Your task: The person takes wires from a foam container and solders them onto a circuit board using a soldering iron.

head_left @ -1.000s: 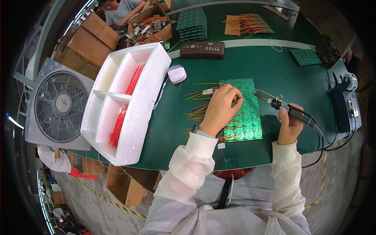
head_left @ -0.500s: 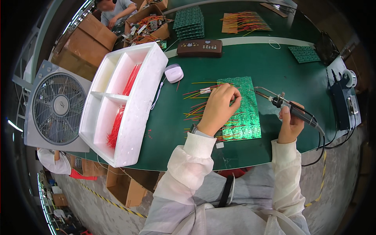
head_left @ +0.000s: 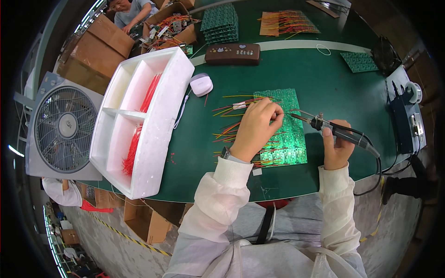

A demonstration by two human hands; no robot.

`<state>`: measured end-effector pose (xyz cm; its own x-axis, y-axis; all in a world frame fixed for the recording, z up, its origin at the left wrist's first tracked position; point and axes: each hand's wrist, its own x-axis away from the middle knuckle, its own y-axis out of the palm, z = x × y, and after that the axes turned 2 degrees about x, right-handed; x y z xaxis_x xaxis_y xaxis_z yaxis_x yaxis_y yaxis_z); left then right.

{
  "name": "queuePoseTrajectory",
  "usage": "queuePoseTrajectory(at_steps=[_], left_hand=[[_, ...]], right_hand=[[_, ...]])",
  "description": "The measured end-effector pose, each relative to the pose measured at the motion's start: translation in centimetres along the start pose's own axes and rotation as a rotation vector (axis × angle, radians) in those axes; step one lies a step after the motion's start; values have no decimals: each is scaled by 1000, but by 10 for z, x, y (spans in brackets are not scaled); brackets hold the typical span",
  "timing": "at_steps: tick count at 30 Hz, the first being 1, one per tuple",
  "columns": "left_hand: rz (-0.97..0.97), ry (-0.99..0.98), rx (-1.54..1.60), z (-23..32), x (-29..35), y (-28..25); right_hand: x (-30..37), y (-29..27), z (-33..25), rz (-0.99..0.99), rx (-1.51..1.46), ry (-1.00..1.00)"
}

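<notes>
A green circuit board panel (head_left: 294, 146) lies on the green table in front of me. Red and yellow wires (head_left: 227, 135) stick out past its left side in several rows. Over the panel's upper half, my left hand (head_left: 258, 126) is closed in a pinch, and what sits between its fingertips is hidden. My right hand (head_left: 337, 147) grips a soldering iron (head_left: 350, 135) by its handle. The iron's tip and a thin metal tube beside it reach over the panel, close to my left fingertips. A small white piece (head_left: 239, 105) rests on the upper wires.
On the left stands a white foam box (head_left: 157, 157) with red wires (head_left: 134, 148) in its compartments, beside a fan (head_left: 67, 127). A brown case (head_left: 232, 54), stacked boards (head_left: 220, 23) and a wire bundle (head_left: 296, 23) lie farther back. A soldering station (head_left: 402, 125) stands right; a person sits far left.
The soldering iron has moved left, bringing its tip over the panel beside my left fingertips. My left hand keeps its pinch there. The whole view has shifted slightly.
</notes>
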<state>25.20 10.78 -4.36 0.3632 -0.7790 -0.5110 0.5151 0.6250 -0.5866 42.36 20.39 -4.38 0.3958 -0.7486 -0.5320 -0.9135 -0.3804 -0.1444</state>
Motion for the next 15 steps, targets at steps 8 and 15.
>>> queuePoseTrajectory(at_steps=[8, 15], left_hand=[[2, -7, -24, 1, 1, 0], [18, 29, -61, 2, -1, 1]], right_hand=[[-1, 1, 1, -13, 30, -45], [-1, 0, 2, -11, 54, -70]])
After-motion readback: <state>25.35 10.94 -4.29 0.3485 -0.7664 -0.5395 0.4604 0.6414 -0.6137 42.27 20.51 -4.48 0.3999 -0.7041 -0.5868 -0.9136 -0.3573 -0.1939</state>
